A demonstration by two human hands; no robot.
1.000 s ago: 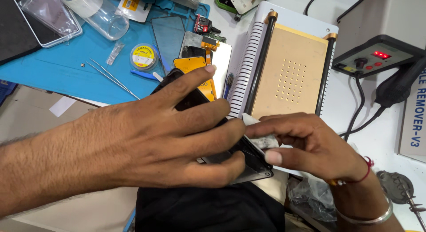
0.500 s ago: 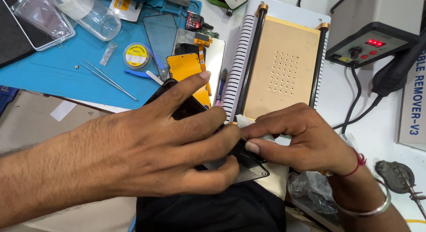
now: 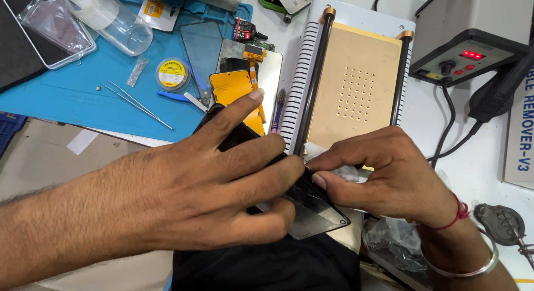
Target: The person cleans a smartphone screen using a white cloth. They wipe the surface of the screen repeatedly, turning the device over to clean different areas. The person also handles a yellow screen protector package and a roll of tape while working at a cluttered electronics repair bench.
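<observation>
The view has drawn closer over the last second, and the two hands keep much the same hold as before; the right thumb and fingers have slid a little along the panel's edge, so the wiping or peeling at that edge looks to be carrying on rather than finished.

The left hand (image 3: 206, 191) lies spread over a dark phone panel (image 3: 311, 205), fingers pressing it flat, index finger stretched toward the heater plate (image 3: 356, 90). The right hand (image 3: 384, 174) is closed in a pinch on a small white wipe (image 3: 334, 160) held against the panel's edge just below the plate. The panel sits just in front of the plate, over black cloth (image 3: 267, 266).

Counted: two hands, one panel in hand, one wipe, one heater plate. Left of the plate lie one blue mat (image 3: 72, 90), one pair of tweezers (image 3: 136, 104), one yellow tape roll (image 3: 172, 74), one clear bottle (image 3: 105, 15). Right of it stands one control box (image 3: 467, 57) on the counter (image 3: 478, 163).
</observation>
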